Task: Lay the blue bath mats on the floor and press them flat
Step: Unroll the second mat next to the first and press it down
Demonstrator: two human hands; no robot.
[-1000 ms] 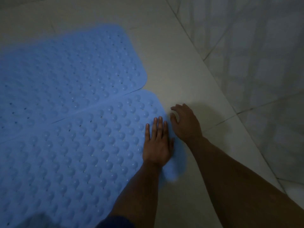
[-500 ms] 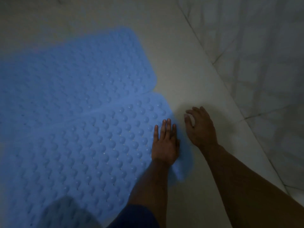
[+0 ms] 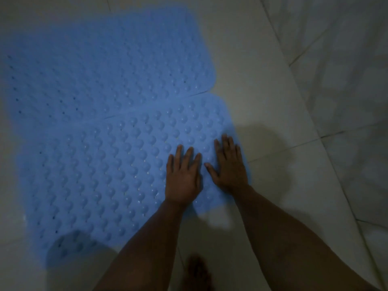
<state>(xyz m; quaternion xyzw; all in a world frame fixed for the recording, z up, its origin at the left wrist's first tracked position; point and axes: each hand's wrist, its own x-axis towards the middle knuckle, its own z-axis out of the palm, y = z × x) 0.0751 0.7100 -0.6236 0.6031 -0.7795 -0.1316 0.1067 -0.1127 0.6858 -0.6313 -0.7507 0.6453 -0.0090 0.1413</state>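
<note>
Pressing stage: two blue mats, far mat (image 3: 105,66) upper left and near mat (image 3: 105,164) centre, already laid edge to edge on the floor (image 3: 262,80), left hand (image 3: 182,177) and right hand (image 3: 230,166) flat, fingers spread, gripping nothing, on the near mat's right end; remaining areas seemingly unpressed.

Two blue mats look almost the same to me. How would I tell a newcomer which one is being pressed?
Start from the pale tiled floor, where two bumpy blue mats lie edge to edge. Pick the nearer mat, closest to the person. Unlike the farther mat, it has the left hand and right hand lying flat, fingers spread, near its right edge.
</note>
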